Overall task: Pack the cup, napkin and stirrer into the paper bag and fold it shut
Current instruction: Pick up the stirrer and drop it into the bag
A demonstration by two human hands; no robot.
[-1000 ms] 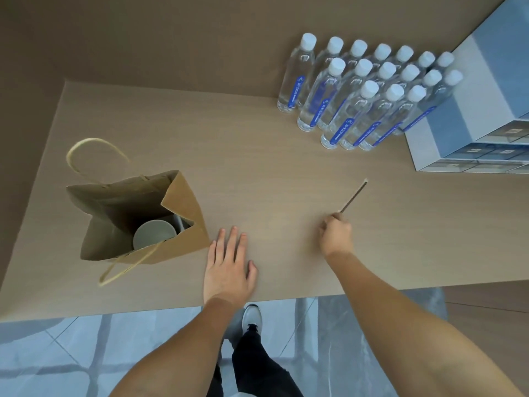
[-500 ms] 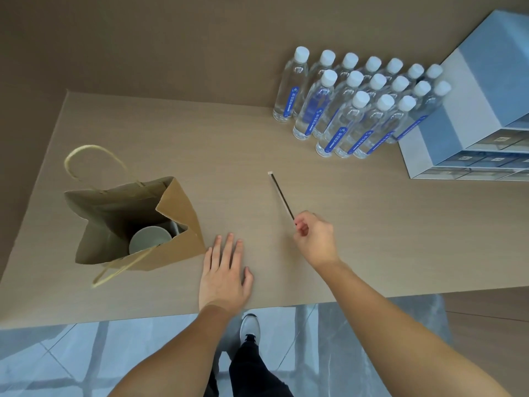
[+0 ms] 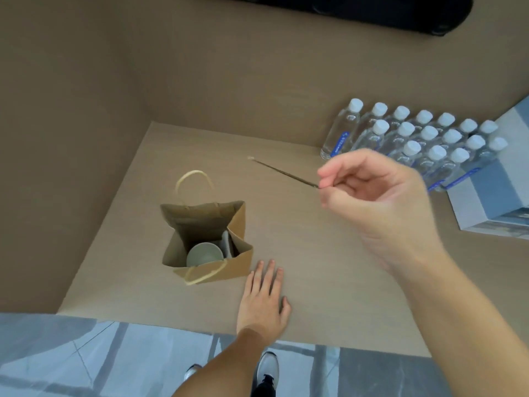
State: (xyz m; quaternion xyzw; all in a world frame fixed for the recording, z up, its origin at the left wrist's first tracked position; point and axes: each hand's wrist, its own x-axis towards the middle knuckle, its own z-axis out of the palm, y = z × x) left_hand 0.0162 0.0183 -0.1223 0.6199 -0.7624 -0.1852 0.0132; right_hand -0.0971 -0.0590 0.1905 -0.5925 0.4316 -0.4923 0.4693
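Note:
A brown paper bag (image 3: 239, 263) with twine handles stands open on the table. Inside it a pale cup (image 3: 204, 255) sits upright, and a white napkin (image 3: 227, 244) leans against the bag's right wall. My right hand (image 3: 372, 202) is raised above the table to the right of the bag, pinching one end of a thin dark stirrer (image 3: 286, 173). The stirrer points up and left, its tip beyond the bag's far right corner. My left hand (image 3: 264, 302) lies flat on the table, fingers spread, just right of the bag's near corner.
Several clear water bottles (image 3: 415, 138) with white caps stand in rows at the back right. A blue and white box (image 3: 492, 202) sits right of them. The table's near edge (image 3: 171, 325) runs below my left hand, with tiled floor and my shoes beneath.
My right hand has lifted the stirrer off the table and risen toward the camera, swinging its tip leftward toward the bag. My head has tilted, shifting the view. The left hand stayed flat.

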